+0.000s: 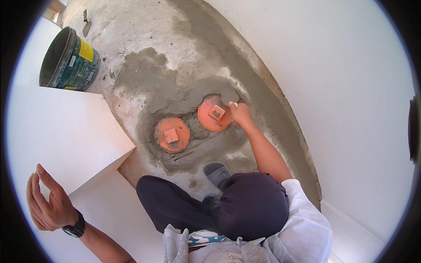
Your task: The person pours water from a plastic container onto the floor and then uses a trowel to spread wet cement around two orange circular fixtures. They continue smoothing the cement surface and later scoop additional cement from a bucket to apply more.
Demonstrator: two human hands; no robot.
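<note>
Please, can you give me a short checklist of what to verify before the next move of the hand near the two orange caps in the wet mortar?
1. Right hand at the work: ok, it sits at the edge of the right orange cap.
2. What the right hand holds: cannot tell, fingers hide it.
3. Left orange cap bedded: ok, wet mortar surrounds it.
4. Left hand free: ok, open and empty, beside the white wall.
5. Bucket within reach: not ok, it stands far across the floor.
6. Footing: ok, grey sandal rests at the mortar's edge.
</note>
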